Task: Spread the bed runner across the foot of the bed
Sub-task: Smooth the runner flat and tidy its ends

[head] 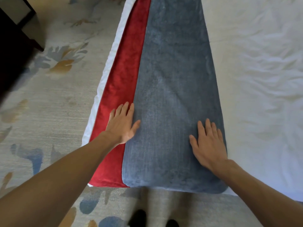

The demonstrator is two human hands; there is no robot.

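bed runner (172, 79), blue-grey and plush, already laid flat on the white bed (254, 63), reaching from bottom centre of the frame up to top centre, with its near end just over the bed's edge at the bottom. red strip (121, 76) close alongside on the left of the frame, touching the blue; cannot tell whether one piece with it or a separate layer beneath.

left hand (122, 126) flat across the line between red and blue, fingers (126, 108) straight and close together, thumb angled out onto the blue. right hand (209, 148) flat on the blue near its right border, fingers straight and lightly fanned, thumb out. nothing pinched or gripped by either.

judged a smoothing pass, close to the end of the task. to do it well: press with whole palms, not fingertips; sweep outward and up the frame to chase the faint ripples out of the pile; keep pressure light, so as not to drag the cloth off line or bunch the cover under it; check for a straight border against the rumpled bedding at right and an even drop at the bottom edge.

no brand, label or readable writing anywhere; only a leaf-and-flower pattern on the carpet (49, 95) at left.
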